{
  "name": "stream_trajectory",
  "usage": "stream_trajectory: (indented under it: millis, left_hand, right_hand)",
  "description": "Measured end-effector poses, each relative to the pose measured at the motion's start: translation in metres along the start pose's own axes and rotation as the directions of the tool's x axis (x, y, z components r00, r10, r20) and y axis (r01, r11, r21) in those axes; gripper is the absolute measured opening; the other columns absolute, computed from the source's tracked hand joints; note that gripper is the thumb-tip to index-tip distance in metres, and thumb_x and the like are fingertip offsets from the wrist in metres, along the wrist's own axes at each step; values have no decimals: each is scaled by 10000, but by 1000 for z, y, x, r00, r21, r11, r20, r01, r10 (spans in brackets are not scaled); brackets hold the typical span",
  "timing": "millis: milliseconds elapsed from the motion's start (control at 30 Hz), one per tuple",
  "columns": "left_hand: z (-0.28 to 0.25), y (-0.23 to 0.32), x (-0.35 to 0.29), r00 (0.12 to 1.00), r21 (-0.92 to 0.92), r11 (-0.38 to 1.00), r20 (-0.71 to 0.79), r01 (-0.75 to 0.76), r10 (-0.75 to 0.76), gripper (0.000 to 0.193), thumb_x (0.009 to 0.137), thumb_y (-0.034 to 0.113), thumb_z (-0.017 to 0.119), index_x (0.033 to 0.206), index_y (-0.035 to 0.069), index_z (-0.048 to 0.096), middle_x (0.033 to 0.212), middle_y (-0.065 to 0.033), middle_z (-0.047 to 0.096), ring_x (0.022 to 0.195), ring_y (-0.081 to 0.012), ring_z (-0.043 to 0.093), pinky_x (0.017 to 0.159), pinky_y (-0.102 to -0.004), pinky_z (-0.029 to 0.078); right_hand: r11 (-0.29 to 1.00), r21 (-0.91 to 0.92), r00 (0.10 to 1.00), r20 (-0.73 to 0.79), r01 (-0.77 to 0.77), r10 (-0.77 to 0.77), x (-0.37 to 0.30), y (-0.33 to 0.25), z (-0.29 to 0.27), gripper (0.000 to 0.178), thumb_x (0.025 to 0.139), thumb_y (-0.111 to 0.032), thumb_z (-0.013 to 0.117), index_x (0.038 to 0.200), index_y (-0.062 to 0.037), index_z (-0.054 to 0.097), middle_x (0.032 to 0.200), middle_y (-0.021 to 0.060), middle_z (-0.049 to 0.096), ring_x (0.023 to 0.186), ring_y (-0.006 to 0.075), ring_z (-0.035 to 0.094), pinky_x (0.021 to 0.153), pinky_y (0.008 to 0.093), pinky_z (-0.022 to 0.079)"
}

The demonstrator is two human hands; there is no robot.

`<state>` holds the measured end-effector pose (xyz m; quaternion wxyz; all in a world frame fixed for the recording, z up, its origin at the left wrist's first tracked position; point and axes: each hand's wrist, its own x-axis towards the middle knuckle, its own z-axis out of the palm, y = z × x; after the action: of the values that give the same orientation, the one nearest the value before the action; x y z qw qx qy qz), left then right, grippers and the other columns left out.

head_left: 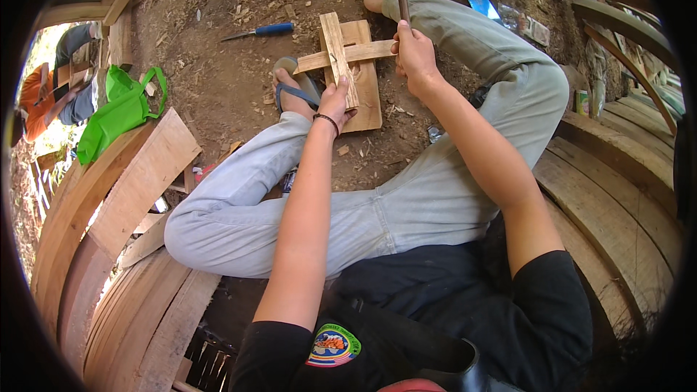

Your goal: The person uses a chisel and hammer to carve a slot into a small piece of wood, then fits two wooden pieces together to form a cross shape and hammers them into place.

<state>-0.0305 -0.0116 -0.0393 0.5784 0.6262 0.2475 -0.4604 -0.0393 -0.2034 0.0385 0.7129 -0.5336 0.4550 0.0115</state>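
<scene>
Two wooden strips lie crossed on a short, thick board (369,105) on the ground between my legs. My left hand (334,107) is closed around the near end of the upright strip (332,35), pressing it down over the crosswise strip (372,51). In my right hand (417,59) is a hammer (404,4), gripped by its handle with the head pointing up and away. That hand is beside the right end of the crosswise strip; whether it touches the strip I cannot tell. Any nail at the joint is too small to make out.
A blue-handled tool with a narrow blade (273,29) lies on the dirt, left of the board. A saw (479,1) is at the far right. Planks (617,207) flank me on both sides. A green bag (120,112) and a person in orange (35,105) are at left.
</scene>
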Motion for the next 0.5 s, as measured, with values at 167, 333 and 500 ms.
stream_trajectory:
  millis: [167, 333, 500]
  left_hand:
    - [11, 6, 1, 999, -23, 999, 18, -30, 30, 379, 972, 504, 497, 1121, 157, 531, 939, 8, 625, 793, -143, 585, 671, -331, 504]
    - [6, 5, 12, 1000, 59, 998, -10, 25, -25, 402, 958, 498, 532, 1123, 135, 580, 942, 2, 650, 790, -130, 610, 625, -279, 503]
    - [-5, 4, 21, 997, 180, 981, -32, -65, 72, 421, 951, 483, 555, 1104, 95, 617, 976, -8, 662, 828, -121, 630, 624, -269, 520]
  right_hand:
    - [997, -35, 997, 29, 71, -70, -6, 1, 0, 419, 975, -413, 480, 798, -40, 553, 652, 26, 526, 495, 114, 462, 436, 296, 375]
    - [970, -198, 990, 61, 141, -131, -6, 11, 3, 471, 976, -393, 479, 799, 29, 590, 686, 86, 578, 617, 169, 522, 606, 352, 435]
    - [892, -371, 964, 148, 261, -220, -10, 13, 3, 477, 978, -389, 472, 852, 52, 602, 738, 166, 604, 716, 240, 550, 709, 383, 442]
